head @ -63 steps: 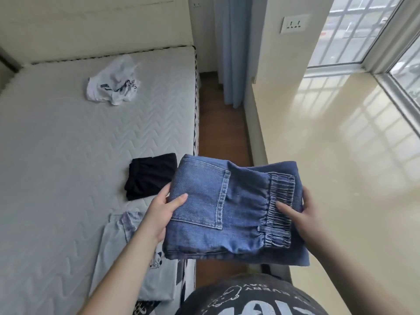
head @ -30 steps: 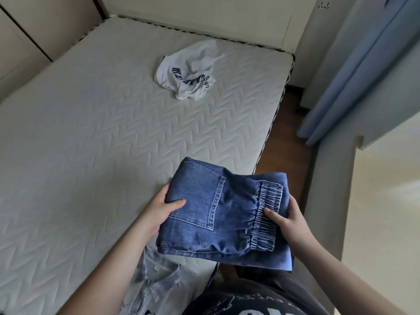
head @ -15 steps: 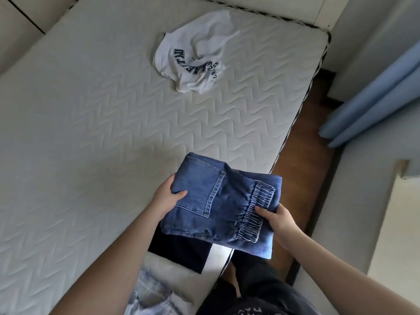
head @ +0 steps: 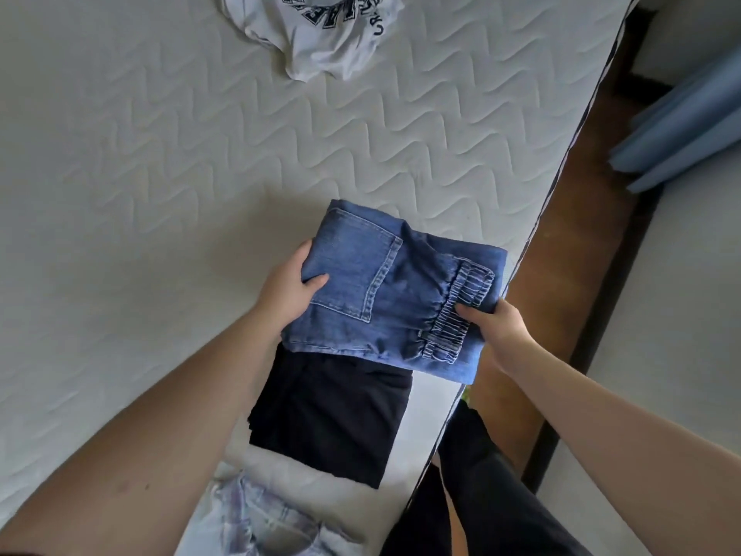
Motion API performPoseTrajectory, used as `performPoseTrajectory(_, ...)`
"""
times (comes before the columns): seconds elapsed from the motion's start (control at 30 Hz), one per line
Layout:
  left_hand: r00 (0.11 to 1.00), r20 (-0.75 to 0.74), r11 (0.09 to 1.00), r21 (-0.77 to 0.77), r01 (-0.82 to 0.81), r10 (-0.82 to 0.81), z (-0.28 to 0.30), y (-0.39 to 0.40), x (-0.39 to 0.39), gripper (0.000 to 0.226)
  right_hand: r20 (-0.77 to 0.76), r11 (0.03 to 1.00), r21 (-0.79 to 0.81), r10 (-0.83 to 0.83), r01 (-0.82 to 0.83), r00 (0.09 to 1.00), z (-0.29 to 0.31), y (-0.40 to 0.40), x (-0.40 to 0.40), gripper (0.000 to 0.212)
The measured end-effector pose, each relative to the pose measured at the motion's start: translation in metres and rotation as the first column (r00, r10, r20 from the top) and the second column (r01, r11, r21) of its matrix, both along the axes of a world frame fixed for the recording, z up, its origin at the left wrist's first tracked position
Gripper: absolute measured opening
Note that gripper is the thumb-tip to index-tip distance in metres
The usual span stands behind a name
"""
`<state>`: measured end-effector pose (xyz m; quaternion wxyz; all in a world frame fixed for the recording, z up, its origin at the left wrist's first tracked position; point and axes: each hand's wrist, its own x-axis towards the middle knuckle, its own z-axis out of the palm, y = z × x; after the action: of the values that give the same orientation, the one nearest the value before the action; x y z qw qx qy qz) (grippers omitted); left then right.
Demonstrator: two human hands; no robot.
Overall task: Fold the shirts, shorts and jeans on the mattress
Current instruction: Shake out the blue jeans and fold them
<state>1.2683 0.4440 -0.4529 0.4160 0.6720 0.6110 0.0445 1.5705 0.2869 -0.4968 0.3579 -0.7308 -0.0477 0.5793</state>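
Both the left hand (head: 286, 292) and the right hand (head: 495, 323) pinched the folded blue denim jeans (head: 395, 292) by opposite edges above the white quilted mattress (head: 160, 186), apparently overlapping the folded black garment (head: 333, 415), so setting them down squarely seemed next.

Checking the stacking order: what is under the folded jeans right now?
The folded jeans, held by the left hand and right hand, overlap the far edge of a folded black garment on the mattress. Contact underneath is hidden.
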Motion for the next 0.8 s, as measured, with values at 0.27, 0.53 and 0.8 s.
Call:
performPoseTrajectory(0.27,0.993,-0.062,0.992,0.069,0.101,-0.097,-0.047,0.071,0.013,0.065,-0.032,0.998,-0.013,-0.056,0.056,0.998,-0.047,0.054,0.002,0.032)
performPoseTrajectory(0.53,0.982,-0.160,0.995,0.004,-0.100,0.099,-0.101,0.044,0.014,0.080,0.222,0.949,-0.285,0.201,-0.133,0.954,-0.074,0.043,-0.005,0.057)
performPoseTrajectory(0.8,0.926,-0.100,0.919,-0.128,-0.374,0.363,-0.115,-0.028,-0.027,0.087,0.248,0.888,-0.417,0.318,-0.196,0.915,-0.076,-0.016,-0.045,0.063)
